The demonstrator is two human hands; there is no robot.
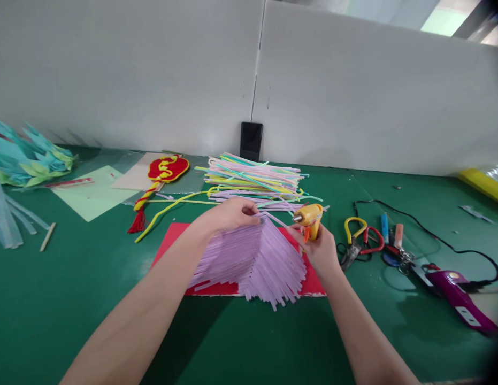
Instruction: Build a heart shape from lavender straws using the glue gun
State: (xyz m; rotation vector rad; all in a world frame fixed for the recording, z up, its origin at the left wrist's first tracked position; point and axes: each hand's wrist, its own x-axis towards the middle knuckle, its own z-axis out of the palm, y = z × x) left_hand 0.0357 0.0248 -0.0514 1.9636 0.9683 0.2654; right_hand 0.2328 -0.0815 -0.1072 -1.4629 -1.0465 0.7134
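A fan of lilac straws lies on a red card on the green table. My left hand is closed, pinching the straws at the fan's pointed top. My right hand grips a yellow glue gun with an orange trigger. The gun's nozzle points left at the fan's tip, close to my left fingers.
Behind the fan lies a pile of coloured straws. At the left are a red and yellow ornament, pale green paper and teal paper shapes. Scissors, pens, a black cord and a purple tool are on the right.
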